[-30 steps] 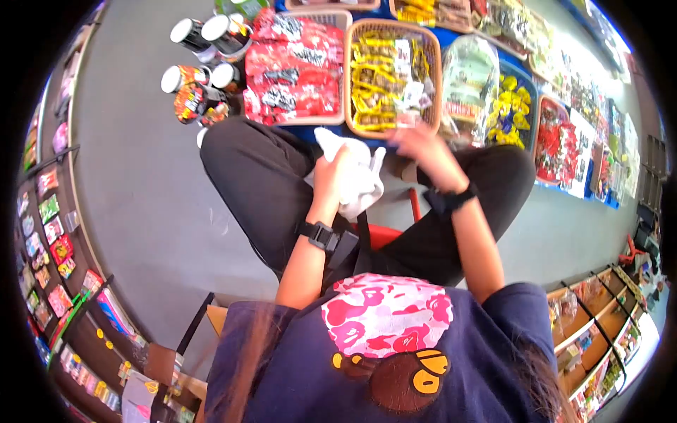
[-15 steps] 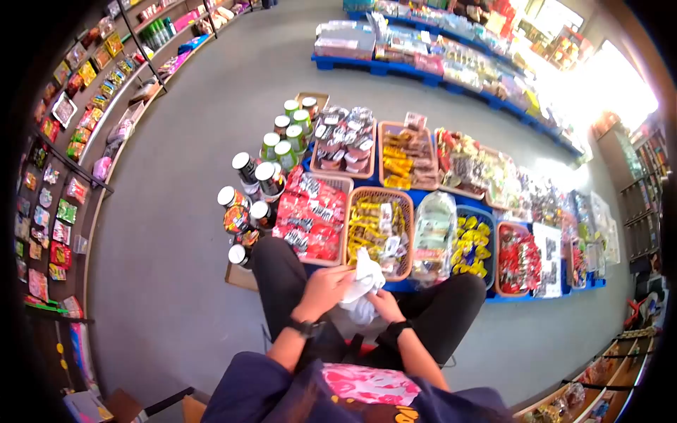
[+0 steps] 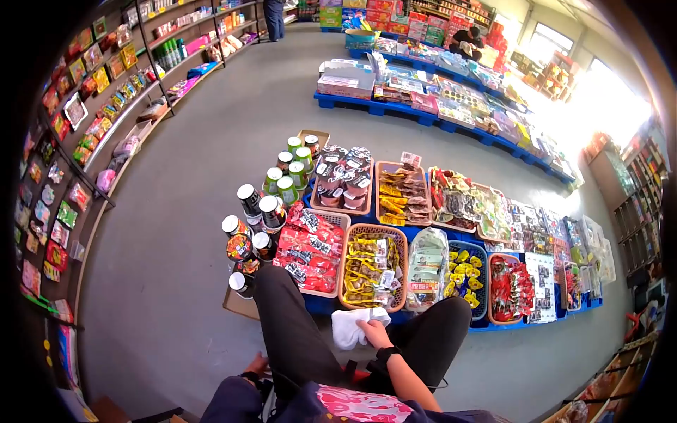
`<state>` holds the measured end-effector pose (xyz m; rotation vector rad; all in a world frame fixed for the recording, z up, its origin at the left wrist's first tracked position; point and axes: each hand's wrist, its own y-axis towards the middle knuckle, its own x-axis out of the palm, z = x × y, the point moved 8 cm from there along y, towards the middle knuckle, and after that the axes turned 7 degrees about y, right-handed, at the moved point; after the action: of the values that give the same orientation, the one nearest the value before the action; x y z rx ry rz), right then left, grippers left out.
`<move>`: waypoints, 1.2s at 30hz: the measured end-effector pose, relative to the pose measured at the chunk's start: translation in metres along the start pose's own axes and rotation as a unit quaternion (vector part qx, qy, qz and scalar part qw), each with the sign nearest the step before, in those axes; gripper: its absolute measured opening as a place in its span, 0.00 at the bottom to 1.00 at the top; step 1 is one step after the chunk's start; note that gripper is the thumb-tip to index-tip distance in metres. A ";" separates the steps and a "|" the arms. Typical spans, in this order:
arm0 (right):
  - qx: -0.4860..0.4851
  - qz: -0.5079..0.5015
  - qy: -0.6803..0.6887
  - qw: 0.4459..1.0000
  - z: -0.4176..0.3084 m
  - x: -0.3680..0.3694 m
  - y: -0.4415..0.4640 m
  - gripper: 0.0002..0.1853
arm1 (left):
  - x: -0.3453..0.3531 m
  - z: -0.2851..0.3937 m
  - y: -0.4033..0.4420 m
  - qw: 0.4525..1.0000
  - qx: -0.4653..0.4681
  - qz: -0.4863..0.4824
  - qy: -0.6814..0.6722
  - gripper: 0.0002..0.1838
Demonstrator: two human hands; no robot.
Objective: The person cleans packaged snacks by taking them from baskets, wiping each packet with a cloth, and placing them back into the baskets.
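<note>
In my right hand (image 3: 374, 333) is a bunched white cloth (image 3: 350, 330), gripped near its right end and held between my knees. The cloth is just in front of the basket of yellow-wrapped snacks (image 3: 363, 271). My left hand (image 3: 258, 364) is low beside my left thigh, away from the cloth. Its fingers are mostly hidden by the leg, so what they touch does not show. Nearest my left knee are the basket of red snack packets (image 3: 310, 257) and a dark can with a white lid (image 3: 241, 283).
Baskets of packaged snacks, including a blue basket (image 3: 465, 278), cover a low blue pallet before me. Black and green cans (image 3: 287, 189) stand at its left end. Shelves (image 3: 106, 106) line the left; another loaded pallet (image 3: 423, 106) lies beyond. Two people are in the background.
My left hand has let go of the white cloth and moved down and left beside my thigh. The cloth stays in my right hand, now lower. The view has tilted up slightly.
</note>
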<state>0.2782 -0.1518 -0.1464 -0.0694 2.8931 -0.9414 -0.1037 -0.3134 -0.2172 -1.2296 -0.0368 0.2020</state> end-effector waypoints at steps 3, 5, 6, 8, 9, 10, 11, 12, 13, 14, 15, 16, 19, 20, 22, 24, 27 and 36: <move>0.009 0.013 0.010 1.000 -0.001 0.000 -0.004 0.20 | 0.009 0.007 0.027 0.981 0.129 -0.085 0.117 0.32; 0.012 0.025 0.025 0.999 -0.006 0.000 -0.005 0.21 | 0.013 -0.010 0.058 0.930 0.247 -0.162 0.220 0.30; 0.017 0.027 0.025 0.999 -0.011 0.001 -0.008 0.21 | 0.013 -0.029 0.071 0.894 0.299 -0.200 0.266 0.29; 0.004 0.038 -0.013 0.999 -0.023 0.001 -0.013 0.22 | 0.005 -0.012 0.050 0.918 0.282 -0.134 0.244 0.21; 0.007 0.030 -0.005 1.000 -0.026 0.004 -0.014 0.22 | 0.034 0.040 -0.029 0.934 0.253 -0.142 0.207 0.19; 0.005 0.030 -0.013 0.999 -0.026 0.004 -0.015 0.22 | 0.034 0.036 -0.003 0.971 0.155 -0.158 0.090 0.19; 0.003 0.029 -0.015 0.999 -0.017 0.004 -0.011 0.22 | 0.034 0.026 0.023 0.984 0.051 -0.167 -0.027 0.20; -0.002 0.027 -0.016 0.999 -0.007 0.005 -0.003 0.21 | 0.033 0.047 0.024 0.980 0.099 -0.158 -0.064 0.18; 0.015 0.029 0.003 0.999 0.001 0.006 0.001 0.21 | 0.031 0.065 0.025 0.973 0.149 -0.147 -0.098 0.17; -0.006 0.032 0.006 0.999 -0.006 0.006 -0.002 0.20 | -0.008 0.067 0.089 0.985 0.117 -0.090 -0.092 0.14; 0.005 0.025 -0.005 1.000 0.000 0.005 -0.004 0.20 | -0.047 0.055 0.145 0.993 0.077 -0.034 -0.084 0.13; 0.007 0.015 -0.019 1.000 0.003 0.004 0.003 0.20 | -0.048 0.061 0.146 0.993 0.070 -0.035 -0.085 0.13; -0.003 0.040 -0.026 0.999 0.009 -0.001 0.001 0.20 | -0.059 0.173 0.090 0.912 0.354 0.089 0.186 0.09; -0.007 0.054 -0.037 0.998 0.003 -0.003 0.004 0.20 | -0.033 0.194 0.044 0.768 0.467 0.159 0.408 0.10; -0.052 0.026 -0.153 0.987 0.010 -0.005 0.016 0.20 | -0.046 0.236 0.042 0.875 0.444 -0.077 -0.175 0.14; -0.056 0.057 -0.076 0.994 0.023 -0.008 0.021 0.25 | -0.051 0.269 -0.013 0.857 0.422 -0.069 -0.287 0.24; -0.022 0.056 0.000 0.998 0.027 -0.001 0.015 0.23 | -0.016 0.327 -0.130 0.781 0.491 -0.109 -0.371 0.31; -0.027 0.043 0.005 0.999 0.010 0.008 0.014 0.22 | 0.100 0.391 -0.338 0.540 0.611 -0.539 -0.210 0.32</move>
<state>0.2712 -0.1472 -0.1631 0.0550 2.9037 -0.8522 -0.0139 -0.0393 0.2237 0.4538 -0.9146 -0.5404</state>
